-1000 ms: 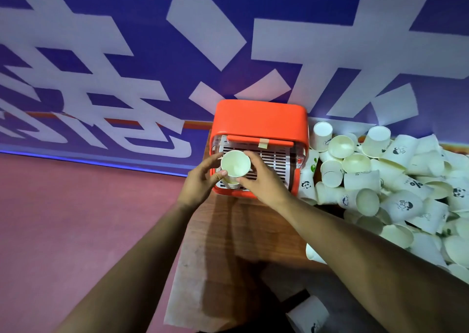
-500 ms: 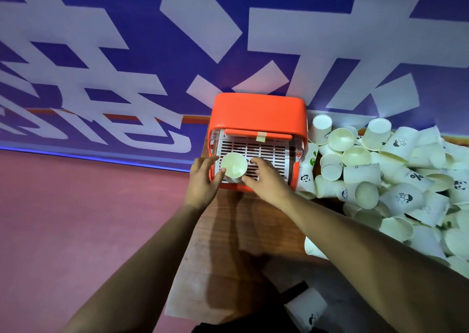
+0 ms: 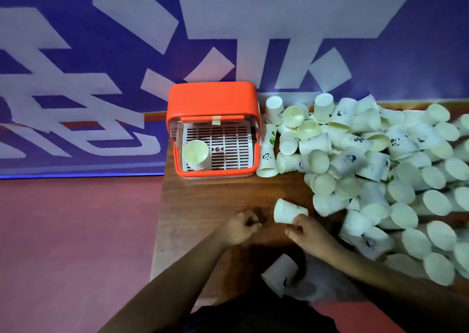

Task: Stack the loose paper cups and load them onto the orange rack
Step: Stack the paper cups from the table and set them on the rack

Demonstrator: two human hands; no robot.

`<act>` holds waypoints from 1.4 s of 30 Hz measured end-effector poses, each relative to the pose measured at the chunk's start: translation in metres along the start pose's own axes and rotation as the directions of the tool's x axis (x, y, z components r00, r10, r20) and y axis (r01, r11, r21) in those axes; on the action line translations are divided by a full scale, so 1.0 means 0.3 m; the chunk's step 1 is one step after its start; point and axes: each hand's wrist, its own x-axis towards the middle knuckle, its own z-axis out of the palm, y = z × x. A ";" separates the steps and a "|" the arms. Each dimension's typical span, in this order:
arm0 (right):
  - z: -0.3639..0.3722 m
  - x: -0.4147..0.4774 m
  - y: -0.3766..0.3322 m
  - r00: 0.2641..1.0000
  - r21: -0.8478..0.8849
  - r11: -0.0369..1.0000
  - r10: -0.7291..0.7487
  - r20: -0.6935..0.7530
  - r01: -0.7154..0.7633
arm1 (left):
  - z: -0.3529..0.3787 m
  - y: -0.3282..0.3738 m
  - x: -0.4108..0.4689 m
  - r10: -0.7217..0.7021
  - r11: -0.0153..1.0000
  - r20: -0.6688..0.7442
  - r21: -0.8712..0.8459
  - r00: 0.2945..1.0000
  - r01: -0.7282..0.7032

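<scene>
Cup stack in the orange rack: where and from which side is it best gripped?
Probably the wall of the cup stack just under its rim, reached from above the open front: it stands upright, mouth up, beside the left wall of the orange rack; its hood covers the back.

Matt white paper cups (image 3: pixel 380 160), glossy orange plastic rack (image 3: pixel 213 99), smooth wood-grain table (image 3: pixel 215 195).

Cup (image 3: pixel 288 212) in right hand (image 3: pixel 308 233), stack (image 3: pixel 196 155) on rack (image 3: pixel 213 99)

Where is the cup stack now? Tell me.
Head view: the cup stack stands on the orange rack's slotted tray, in its near-left corner, left of the loose cups.
</scene>
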 end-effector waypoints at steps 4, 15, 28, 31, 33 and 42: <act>0.077 -0.076 0.093 0.983 0.103 0.980 0.159 0.095 -0.168 | 0.123 0.024 0.001 -0.072 0.994 0.128 0.094 0.989 0.060; 0.195 -0.126 0.111 0.937 0.530 0.774 0.306 0.167 -0.347 | 0.310 0.080 -0.032 -0.117 0.979 0.212 -0.138 0.970 0.148; -0.079 0.027 -0.072 0.928 0.935 0.143 0.237 0.286 -0.325 | -0.004 0.202 -0.013 0.200 0.881 -0.327 -0.351 0.923 -0.316; -0.096 0.090 -0.053 0.957 0.513 0.855 0.202 -0.206 -0.070 | -0.077 0.177 -0.011 0.086 0.863 -0.421 -0.422 0.903 -0.279; -0.094 0.109 -0.042 0.955 0.040 0.999 -0.020 -0.295 0.033 | -0.109 0.146 -0.018 0.057 0.865 -0.441 -0.426 0.896 -0.265; 0.008 0.170 -0.039 0.964 -0.439 0.872 -0.262 -0.044 0.217 | -0.212 0.049 -0.079 0.036 0.873 -0.570 -0.381 0.821 -0.303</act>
